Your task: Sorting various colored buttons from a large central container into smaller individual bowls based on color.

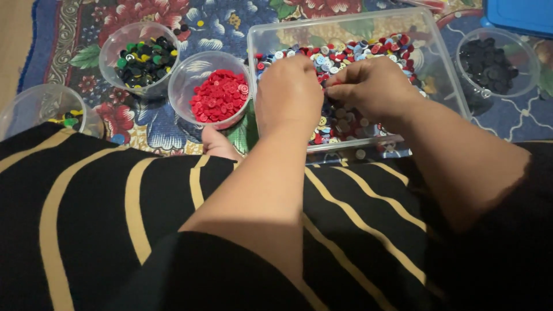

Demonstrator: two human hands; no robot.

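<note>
— What have you got your hands in there?

— The clear tray (pixel 443 75) of mixed buttons (pixel 351 55) — red, blue, white, some dark ones lower down. Both my hands are inside it, over the near half of the heap. My left hand (pixel 288 95) lies knuckles up on the buttons with the fingers curled under; whether it grips anything I cannot tell, the fingertips are hidden. My right hand (pixel 374 86) is just beside it, the fingers bunched together in a pinch at the tips, pointing toward the left hand. What sits in the pinch is too small to make out.

— And around the tray?

— Just left of the tray stands a clear cup of red buttons (pixel 220 95), nothing but red in it. Farther left and a little behind is a cup of green, black and yellow buttons (pixel 144 60). Farthest left of the tray, near my knee, another clear cup (pixel 43 106) with a few yellow and green ones at the bottom. Right of the tray there is a cup of black buttons (pixel 489 63), and behind that the corner of a blue box (pixel 521 14).

— What is it all standing on?

— A flowered rug (pixel 219 20). Nearer than the tray is my lap in black cloth with yellow stripes (pixel 86 219), and a foot (pixel 218 145) peeks out between the lap and the red cup.
</note>
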